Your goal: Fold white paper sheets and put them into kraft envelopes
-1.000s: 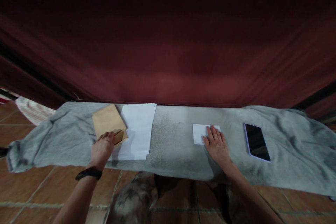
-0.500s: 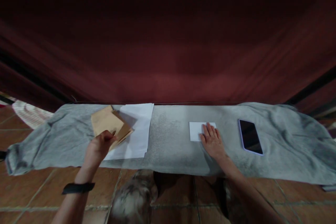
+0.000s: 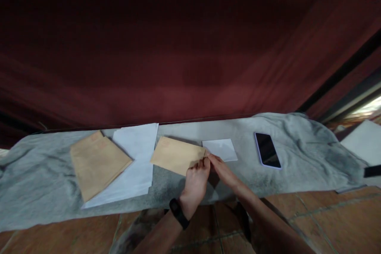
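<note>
A tan envelope (image 3: 177, 154) spans the middle of the cloth, its right end in front of a white piece of paper (image 3: 224, 149). My left hand (image 3: 196, 176) is closed, pinching the envelope's lower right corner. Against that same end, my right hand (image 3: 222, 168) has its fingertips pressed together, meeting the left fingers; the exact grip is partly hidden. Further left, more tan envelopes (image 3: 98, 164) lie fanned over a stack of white sheets (image 3: 138, 147).
A grey cloth (image 3: 309, 154) covers the long narrow surface. On it at the right lies a phone (image 3: 268, 150) in a lilac case. A dark red panel (image 3: 184, 67) rises behind. Below is a tiled floor (image 3: 65, 230). A white object (image 3: 363, 143) shows at the far right.
My left hand has brought one envelope from the left pile to the middle. My right hand has left the white paper and joined it at the envelope's end. The view has shifted.
</note>
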`<state>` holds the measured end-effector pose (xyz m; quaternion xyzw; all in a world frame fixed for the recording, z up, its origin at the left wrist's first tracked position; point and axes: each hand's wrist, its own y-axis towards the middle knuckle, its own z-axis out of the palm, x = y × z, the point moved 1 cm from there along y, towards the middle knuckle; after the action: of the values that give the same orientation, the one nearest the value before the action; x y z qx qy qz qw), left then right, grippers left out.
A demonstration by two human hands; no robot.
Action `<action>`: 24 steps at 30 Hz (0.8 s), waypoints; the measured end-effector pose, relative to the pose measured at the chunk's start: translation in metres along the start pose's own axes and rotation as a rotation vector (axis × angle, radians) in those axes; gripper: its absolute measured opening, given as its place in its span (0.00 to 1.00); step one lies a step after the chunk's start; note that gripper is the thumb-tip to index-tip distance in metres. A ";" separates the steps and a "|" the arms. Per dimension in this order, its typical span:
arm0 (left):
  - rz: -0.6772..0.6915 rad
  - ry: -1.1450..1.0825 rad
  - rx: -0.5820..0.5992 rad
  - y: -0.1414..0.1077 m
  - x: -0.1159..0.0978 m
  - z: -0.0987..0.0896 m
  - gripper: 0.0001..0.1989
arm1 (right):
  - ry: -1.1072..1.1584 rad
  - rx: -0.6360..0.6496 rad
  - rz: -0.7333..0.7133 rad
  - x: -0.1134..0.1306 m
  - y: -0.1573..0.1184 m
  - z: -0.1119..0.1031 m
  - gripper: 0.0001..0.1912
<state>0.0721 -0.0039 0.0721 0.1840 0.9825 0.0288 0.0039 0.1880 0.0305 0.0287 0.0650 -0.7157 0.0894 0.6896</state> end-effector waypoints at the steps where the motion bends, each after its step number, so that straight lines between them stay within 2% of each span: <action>1: 0.005 -0.036 0.003 0.002 -0.001 0.003 0.15 | 0.050 -0.011 0.033 0.000 0.001 0.001 0.30; 4: 0.032 -0.203 0.001 0.009 0.005 0.006 0.11 | 0.120 -0.023 0.073 -0.003 0.004 -0.002 0.24; 6: 0.075 -0.319 -0.045 0.013 0.020 0.004 0.10 | 0.172 -0.011 0.091 -0.004 0.006 -0.008 0.19; 7: 0.111 -0.362 -0.083 0.016 0.030 0.002 0.16 | 0.202 0.000 0.108 -0.004 0.007 -0.012 0.18; 9: 0.176 -0.387 -0.097 0.020 0.055 0.002 0.42 | 0.254 0.033 0.150 -0.003 0.007 -0.022 0.19; 11: 0.174 -0.402 -0.028 0.024 0.079 0.005 0.60 | 0.276 0.091 0.186 -0.003 0.006 -0.034 0.20; 12: 0.194 -0.397 0.036 0.024 0.088 0.009 0.63 | 0.276 0.117 0.199 -0.002 0.006 -0.039 0.20; 14: 0.231 -0.368 0.128 0.024 0.099 0.015 0.65 | 0.256 0.153 0.220 -0.002 0.004 -0.047 0.19; 17: 0.267 -0.343 0.183 0.024 0.102 0.021 0.65 | 0.207 0.166 0.228 0.000 0.002 -0.052 0.17; 20: 0.292 -0.340 0.178 0.026 0.097 0.022 0.64 | 0.170 0.163 0.213 0.004 0.001 -0.052 0.15; 24: 0.345 -0.293 0.102 0.028 0.092 0.018 0.59 | 0.136 0.128 0.203 0.006 0.002 -0.052 0.14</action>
<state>-0.0032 0.0567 0.0558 0.3516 0.9255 -0.0477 0.1323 0.2383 0.0441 0.0361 0.0298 -0.6630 0.2082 0.7185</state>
